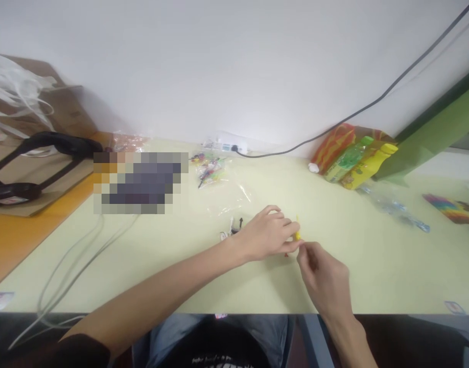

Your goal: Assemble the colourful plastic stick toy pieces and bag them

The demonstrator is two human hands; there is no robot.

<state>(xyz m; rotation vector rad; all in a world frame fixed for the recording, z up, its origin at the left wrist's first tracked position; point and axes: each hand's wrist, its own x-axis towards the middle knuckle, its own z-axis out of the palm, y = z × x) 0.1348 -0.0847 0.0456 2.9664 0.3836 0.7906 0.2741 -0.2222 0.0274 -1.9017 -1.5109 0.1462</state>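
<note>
A small yellow plastic piece with a thin upright tip is pinched in the fingertips of my left hand. My right hand is closed right beside it, thumb and finger pressed together and touching the left fingertips. Whatever the right fingers hold is hidden. A tiny red piece shows just under my left fingers. Behind my left wrist, small black and white pieces stand on the pale table, partly covered by the forearm.
Clear bags of small colored pieces lie near a power strip at the wall. Bottles and a crumpled clear wrapper are at right. At left are a blurred-out dark object, white cables and a black frame.
</note>
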